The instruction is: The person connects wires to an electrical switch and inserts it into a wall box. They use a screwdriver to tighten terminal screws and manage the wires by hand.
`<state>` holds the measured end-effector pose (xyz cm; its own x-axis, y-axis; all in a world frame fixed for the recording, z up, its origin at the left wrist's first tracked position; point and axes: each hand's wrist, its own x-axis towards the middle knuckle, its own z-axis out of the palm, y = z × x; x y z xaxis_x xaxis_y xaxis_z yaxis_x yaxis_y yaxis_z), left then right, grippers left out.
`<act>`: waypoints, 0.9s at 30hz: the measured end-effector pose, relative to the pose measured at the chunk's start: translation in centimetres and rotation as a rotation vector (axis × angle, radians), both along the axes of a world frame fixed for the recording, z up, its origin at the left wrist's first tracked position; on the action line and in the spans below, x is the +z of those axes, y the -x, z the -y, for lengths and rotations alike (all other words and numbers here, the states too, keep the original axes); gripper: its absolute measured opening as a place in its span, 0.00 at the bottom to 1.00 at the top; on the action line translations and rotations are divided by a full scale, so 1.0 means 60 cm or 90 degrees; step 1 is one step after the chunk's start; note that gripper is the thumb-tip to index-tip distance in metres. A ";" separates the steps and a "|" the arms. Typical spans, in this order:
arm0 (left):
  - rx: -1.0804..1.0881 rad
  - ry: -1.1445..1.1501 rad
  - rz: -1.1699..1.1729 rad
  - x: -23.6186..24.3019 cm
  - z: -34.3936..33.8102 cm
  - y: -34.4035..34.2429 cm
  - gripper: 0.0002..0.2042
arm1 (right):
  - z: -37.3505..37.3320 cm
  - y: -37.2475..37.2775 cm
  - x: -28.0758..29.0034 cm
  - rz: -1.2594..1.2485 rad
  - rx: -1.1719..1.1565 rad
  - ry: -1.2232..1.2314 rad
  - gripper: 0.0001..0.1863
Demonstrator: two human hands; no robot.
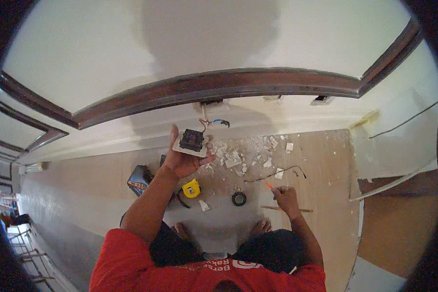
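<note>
In my left hand (181, 164) rests a square wall switch or socket unit (192, 140), its black back turned up and its pale frame lying against the palm and fingers. Brown and blue wires (218, 122) run from it toward a cut-out (211, 102) low in the wall. Lower right, over the floor, my right hand (286, 199) is closed around a slim tool with an orange end (269, 185), perhaps a screwdriver; the rest of it is hidden by the fingers. A bent dark wire (292, 169) lies just beyond that hand.
Broken white plaster pieces (232, 159) litter the floor along the wall. Before me lie a yellow tape measure (191, 189), a roll of black tape (239, 198) and a thin stick (267, 208). A dark tool bag (141, 179) sits left. Another wall opening (321, 100) is at right.
</note>
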<state>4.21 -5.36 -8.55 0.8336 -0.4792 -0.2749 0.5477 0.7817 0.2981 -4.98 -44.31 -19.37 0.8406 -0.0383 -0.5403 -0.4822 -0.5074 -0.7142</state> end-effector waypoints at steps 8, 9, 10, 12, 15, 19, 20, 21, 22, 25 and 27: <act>0.101 -0.120 -0.016 0.007 0.026 0.007 0.40 | 0.071 0.017 -0.176 0.176 0.189 0.117 0.17; 0.107 -0.141 -0.016 0.009 0.025 0.010 0.40 | 0.076 0.024 -0.187 0.171 0.168 0.099 0.17; 0.112 -0.160 -0.015 0.011 0.024 0.012 0.39 | 0.082 0.029 -0.198 0.165 0.147 0.081 0.17; 0.124 -0.214 0.018 0.001 0.010 0.021 0.38 | 0.081 0.036 -0.195 0.259 0.163 0.173 0.17; 0.135 -0.296 0.078 -0.007 0.004 0.031 0.36 | 0.087 0.047 -0.177 0.259 0.156 0.256 0.16; 0.183 -0.365 0.145 -0.033 -0.007 0.039 0.34 | 0.101 0.069 -0.203 0.348 0.175 0.373 0.17; 0.182 -0.375 0.165 -0.032 -0.006 0.042 0.34 | 0.103 0.071 -0.204 0.308 0.185 0.364 0.17; 0.180 -0.384 0.184 -0.030 -0.005 0.045 0.34 | 0.105 0.072 -0.205 0.268 0.194 0.355 0.17; 0.179 -0.394 0.204 -0.029 -0.005 0.048 0.34 | 0.105 0.074 -0.206 0.229 0.204 0.346 0.17; 0.165 -0.361 0.210 -0.027 -0.007 0.049 0.34 | 0.112 0.080 -0.220 0.295 0.192 0.352 0.17; 0.183 -0.384 0.190 -0.027 -0.013 0.054 0.36 | 0.097 0.077 -0.200 0.258 0.196 0.349 0.16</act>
